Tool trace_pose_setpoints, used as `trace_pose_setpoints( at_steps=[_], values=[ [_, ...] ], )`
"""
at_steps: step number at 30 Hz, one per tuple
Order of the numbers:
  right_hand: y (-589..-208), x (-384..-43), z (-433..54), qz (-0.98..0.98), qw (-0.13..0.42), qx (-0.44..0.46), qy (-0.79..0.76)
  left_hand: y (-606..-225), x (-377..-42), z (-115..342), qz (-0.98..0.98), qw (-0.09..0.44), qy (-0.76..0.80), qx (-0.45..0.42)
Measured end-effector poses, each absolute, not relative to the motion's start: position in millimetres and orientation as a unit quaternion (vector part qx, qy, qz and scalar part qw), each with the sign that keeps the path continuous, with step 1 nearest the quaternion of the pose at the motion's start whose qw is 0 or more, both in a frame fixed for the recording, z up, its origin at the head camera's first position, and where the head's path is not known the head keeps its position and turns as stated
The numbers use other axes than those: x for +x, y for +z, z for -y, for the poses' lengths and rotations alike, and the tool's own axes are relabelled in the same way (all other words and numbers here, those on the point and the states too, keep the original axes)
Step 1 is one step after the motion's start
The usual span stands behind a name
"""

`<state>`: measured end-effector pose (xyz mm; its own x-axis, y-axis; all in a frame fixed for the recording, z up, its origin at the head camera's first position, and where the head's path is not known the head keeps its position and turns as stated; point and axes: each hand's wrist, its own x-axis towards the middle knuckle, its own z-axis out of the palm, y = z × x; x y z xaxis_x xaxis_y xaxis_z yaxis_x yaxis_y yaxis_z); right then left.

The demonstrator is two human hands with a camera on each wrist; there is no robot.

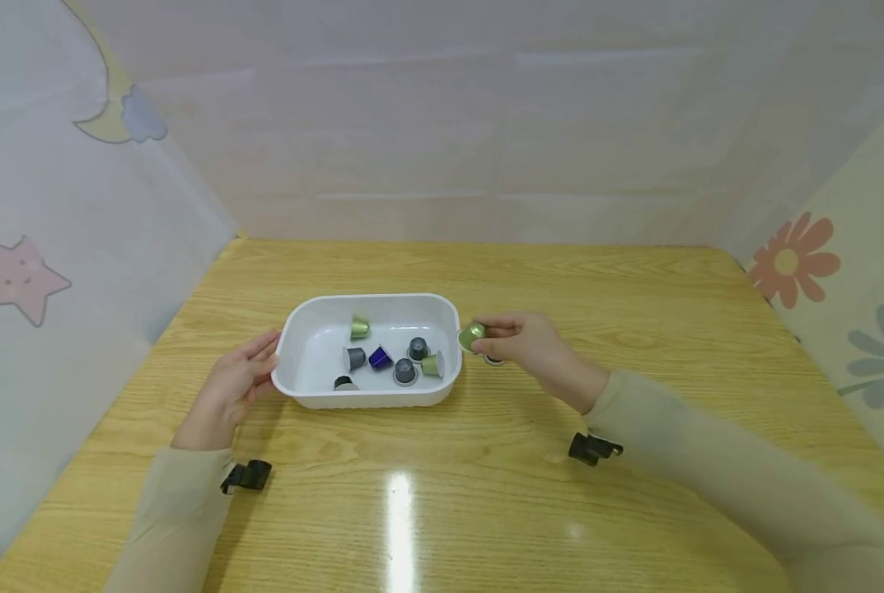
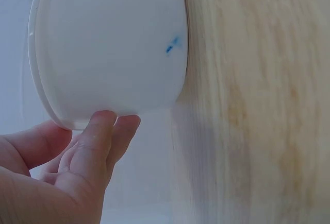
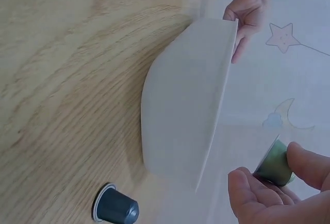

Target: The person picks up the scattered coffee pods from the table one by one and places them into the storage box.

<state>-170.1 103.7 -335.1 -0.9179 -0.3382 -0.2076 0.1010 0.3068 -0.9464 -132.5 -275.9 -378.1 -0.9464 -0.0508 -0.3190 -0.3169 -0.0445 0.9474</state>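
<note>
A white plastic tub (image 1: 382, 399) stands on the table, with several coffee capsules in it. At its left end my left hand (image 1: 236, 380) holds the rim, thumb at the edge and fingers against the outer wall (image 2: 113, 54). Just beyond the right rim, my right hand (image 1: 534, 346) pinches a green coffee capsule (image 1: 473, 335) between thumb and fingers, raised over the table. Below that hand a dark grey capsule (image 3: 117, 204) lies on the tabletop, mostly hidden by the fingers in the head view.
Inside the tub lie a green capsule (image 1: 360, 329), a purple one (image 1: 381, 357), a grey one (image 1: 354, 358), a black one (image 1: 344, 383) and others. The wooden table (image 1: 486, 494) meets printed cloth walls (image 1: 427, 148) at the back and both sides.
</note>
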Motion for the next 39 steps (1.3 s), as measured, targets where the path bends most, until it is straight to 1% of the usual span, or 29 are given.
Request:
trace_pose_setpoints(
  at_steps=[17, 39],
  values=[
    [-327.9, -181.5, -59.0, -0.754, 0.208, -0.031, -0.622, -377.3, -130.0, 277.7, -0.674, 0.092, 0.72, -0.138],
    [-323.5, -182.5, -3.3, -0.72, 0.234, -0.038, -0.653, -375.9, -131.3, 276.3, -0.676, 0.095, 0.719, -0.129]
  ],
)
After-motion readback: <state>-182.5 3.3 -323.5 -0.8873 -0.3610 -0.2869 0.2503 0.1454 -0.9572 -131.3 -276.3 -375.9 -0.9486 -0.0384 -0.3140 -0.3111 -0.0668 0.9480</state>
